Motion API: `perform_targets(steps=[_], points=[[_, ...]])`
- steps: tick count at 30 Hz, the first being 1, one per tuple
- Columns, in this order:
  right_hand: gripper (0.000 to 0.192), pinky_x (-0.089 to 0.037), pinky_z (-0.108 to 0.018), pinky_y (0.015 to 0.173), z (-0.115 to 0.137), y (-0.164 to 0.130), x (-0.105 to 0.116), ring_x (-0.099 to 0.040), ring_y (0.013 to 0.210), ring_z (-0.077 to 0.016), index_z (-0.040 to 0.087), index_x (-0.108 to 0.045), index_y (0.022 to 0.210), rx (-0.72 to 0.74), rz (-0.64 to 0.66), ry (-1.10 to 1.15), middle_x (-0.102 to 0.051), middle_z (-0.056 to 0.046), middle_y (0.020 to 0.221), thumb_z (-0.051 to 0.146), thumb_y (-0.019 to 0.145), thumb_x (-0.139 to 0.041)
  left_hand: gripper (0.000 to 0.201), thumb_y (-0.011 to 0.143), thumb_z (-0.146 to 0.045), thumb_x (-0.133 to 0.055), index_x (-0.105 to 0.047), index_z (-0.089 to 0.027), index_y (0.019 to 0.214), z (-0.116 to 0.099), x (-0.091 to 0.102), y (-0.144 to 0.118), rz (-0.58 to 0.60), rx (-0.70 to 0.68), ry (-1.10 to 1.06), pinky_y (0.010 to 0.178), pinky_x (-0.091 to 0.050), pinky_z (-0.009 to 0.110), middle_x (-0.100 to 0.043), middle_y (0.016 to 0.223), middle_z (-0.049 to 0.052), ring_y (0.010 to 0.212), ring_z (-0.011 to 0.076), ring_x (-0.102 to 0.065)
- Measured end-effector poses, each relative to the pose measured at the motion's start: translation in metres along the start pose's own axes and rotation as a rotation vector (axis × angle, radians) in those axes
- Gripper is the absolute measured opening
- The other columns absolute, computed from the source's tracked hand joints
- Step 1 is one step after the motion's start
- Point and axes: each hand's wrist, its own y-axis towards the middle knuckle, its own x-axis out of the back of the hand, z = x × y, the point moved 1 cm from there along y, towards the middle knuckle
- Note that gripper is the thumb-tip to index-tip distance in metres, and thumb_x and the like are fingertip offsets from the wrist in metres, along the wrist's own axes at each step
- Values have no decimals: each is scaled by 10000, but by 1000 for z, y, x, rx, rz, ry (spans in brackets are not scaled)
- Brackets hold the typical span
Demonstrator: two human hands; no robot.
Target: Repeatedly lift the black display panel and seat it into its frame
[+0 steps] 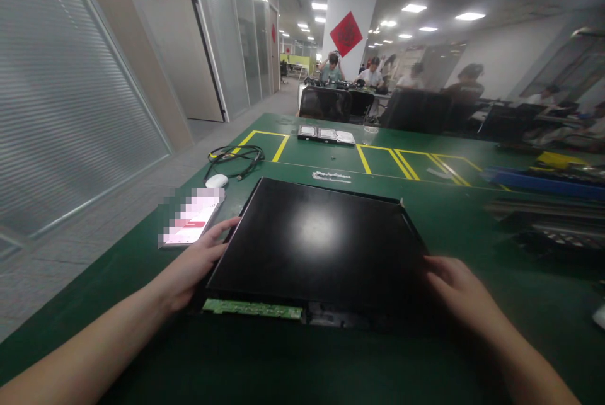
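A black LCD screen panel [326, 254] lies face up in front of me, with a bright glare spot on its glossy surface. Along its near edge a narrow green circuit board [253, 309] shows on the left. My left hand [205, 260] grips the panel's left edge, its fingertips partly out of sight behind the side. On the opposite edge my right hand [454, 279] is closed, with its fingers partly hidden under the rim. Dark shadow hides whether the panel's near side touches the green table [123, 285].
Left of the panel are a phone with a lit screen [191, 222], a white mouse [216, 181] and a coiled black cable [236, 159]. Several hard drives [326, 134] and a clear cup [370, 134] stand at the back. A blue tray [543, 183] is at right. People sit beyond.
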Motion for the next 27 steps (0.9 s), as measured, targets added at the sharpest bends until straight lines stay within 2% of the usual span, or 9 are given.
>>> perform_targets(steps=[4, 7, 10, 16, 19, 22, 24, 27], points=[[463, -536, -423, 866, 1, 0, 0, -655, 1016, -296, 165, -707, 1121, 4, 21, 10, -662, -150, 1133, 442, 789, -540, 528, 763, -211, -798, -638, -267, 1263, -3, 0, -2, -5, -18, 2, 598, -636, 353, -816, 887, 57, 739, 278, -792], [435, -539, -420, 856, 1, 0, 1, -664, 986, -289, 183, -714, 1097, 14, 5, 6, -672, -138, 1104, 428, 782, -541, 392, 737, -158, -779, -710, -221, 1118, -7, -2, -6, -9, -21, 27, 611, -633, 337, -820, 902, 61, 766, 271, -793], [425, -546, -411, 835, 0, 0, 0, -669, 968, -282, 196, -716, 1087, 17, -5, 7, -674, -128, 1095, 426, 772, -548, 395, 691, -108, -750, -729, -208, 1072, -10, -1, -9, 9, -43, 83, 637, -633, 334, -822, 948, 55, 820, 279, -790], [405, -538, -420, 847, -1, 0, -1, -664, 995, -294, 201, -719, 1050, 34, -25, 8, -677, -130, 1067, 430, 768, -540, 386, 745, -156, -607, -753, -225, 1096, -14, 5, -7, 1, -121, 242, 766, -621, 347, -809, 1091, 35, 1026, 294, -749], [394, -541, -401, 838, -1, 0, -1, -671, 980, -283, 212, -721, 1034, 33, -27, 15, -678, -120, 1063, 434, 761, -542, 314, 797, -268, -585, -781, -226, 1039, -13, 6, -7, 6, -169, 261, 881, -594, 392, -800, 1133, 59, 1100, 317, -718], [384, -544, -390, 824, -2, 1, -1, -674, 971, -277, 223, -723, 1027, 39, -34, 14, -681, -113, 1067, 434, 760, -545, 321, 800, -420, -696, -772, -241, 1056, -11, 8, -7, -12, -212, 334, 953, -561, 421, -773, 1203, 86, 1148, 332, -691], [367, -544, -386, 819, -2, 1, -2, -676, 965, -274, 232, -728, 1014, 47, -45, 20, -687, -107, 1053, 426, 756, -554, 424, 736, -467, -790, -748, -264, 1107, -9, 9, -8, 4, -250, 382, 950, -567, 429, -707, 1334, 91, 1193, 345, -662], [368, -545, -382, 809, -1, 0, 0, -678, 958, -275, 227, -742, 1000, 45, -53, 37, -694, -109, 1035, 432, 746, -571, 507, 693, -537, -816, -734, -296, 1131, -7, 11, -8, 20, -325, 393, 943, -577, 449, -507, 1556, 67, 1311, 390, -559]])
